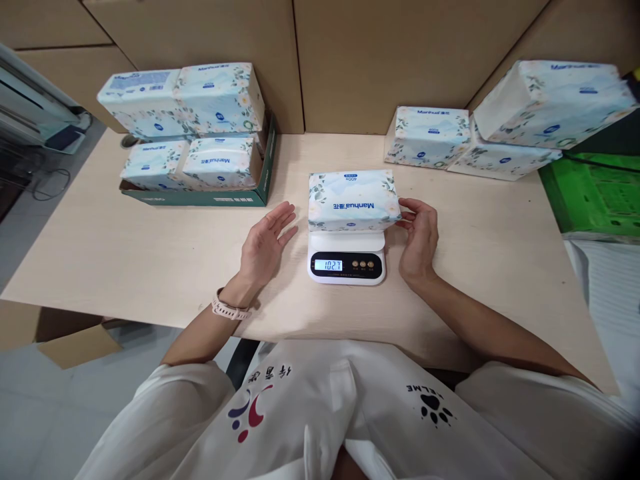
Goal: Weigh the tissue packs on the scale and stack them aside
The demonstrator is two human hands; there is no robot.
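Observation:
A pale blue floral tissue pack [353,199] lies on a small white digital scale [347,261] at the middle of the table; the display shows lit digits. My right hand [419,235] touches the pack's right end with its fingertips, fingers curled loosely against it. Just left of the pack and clear of it, my left hand [265,244] hovers with palm turned inward and fingers stretched out, holding nothing. A watch strap sits on my left wrist.
A green cardboard tray [266,175] at the back left holds several tissue packs in two layers. Three more packs [500,120] are piled at the back right. A green crate [595,193] stands at the right edge. Wooden panels back the light table [125,247].

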